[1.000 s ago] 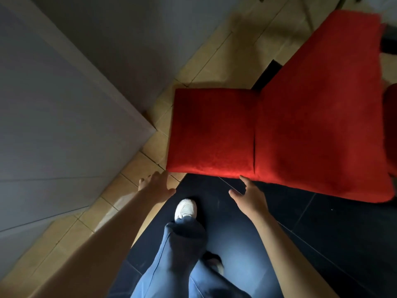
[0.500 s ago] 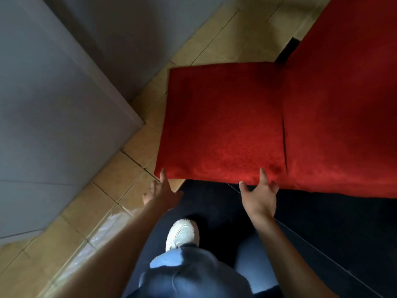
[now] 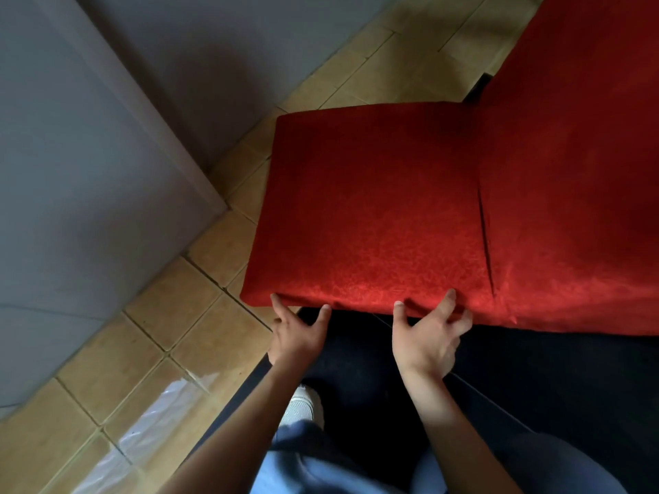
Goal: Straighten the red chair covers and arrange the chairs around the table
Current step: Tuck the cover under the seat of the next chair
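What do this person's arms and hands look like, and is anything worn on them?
Both forearms are bare, with no sleeves in view. The left hand and right hand show no gloves, rings or watch. Lower down, blue trousers and a white shoe are visible.

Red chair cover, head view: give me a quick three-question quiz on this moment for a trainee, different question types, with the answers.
1. True or false: both hands touch the near edge of the red chair cover.
2. Which hand is nearer the cover's corner? A) left hand B) right hand
3. Fill in: beside the left forearm, a white ____ stands on the floor.

Key: 1 true; 2 A; 3 shoe.
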Available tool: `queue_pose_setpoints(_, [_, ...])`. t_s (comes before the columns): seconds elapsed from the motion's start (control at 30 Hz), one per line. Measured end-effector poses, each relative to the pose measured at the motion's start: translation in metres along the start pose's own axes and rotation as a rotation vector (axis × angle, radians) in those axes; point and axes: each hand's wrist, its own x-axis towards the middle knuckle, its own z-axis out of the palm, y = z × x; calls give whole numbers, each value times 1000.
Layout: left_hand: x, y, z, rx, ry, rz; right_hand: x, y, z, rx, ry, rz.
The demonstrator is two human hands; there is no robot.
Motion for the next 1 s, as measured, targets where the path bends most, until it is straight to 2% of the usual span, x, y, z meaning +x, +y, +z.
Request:
queue_pose_setpoints(0.17, [3, 8, 8, -53, 69, 51, 8, -3, -2, 187, -60, 175])
queue_pose_setpoints(0.33, [7, 26, 21, -378, 85, -90, 22, -8, 2, 367, -72, 325])
queue_pose_setpoints(0.47, [16, 39, 31, -703, 71, -116, 33, -12, 8, 599, -21, 384])
queue_pose_setpoints(0.67, [17, 46, 41, -879, 69, -174, 44, -6, 21, 867, 57, 374])
queue_pose_setpoints(1.0, [21, 54, 58, -973, 96, -227, 53, 1, 40, 977, 122, 348])
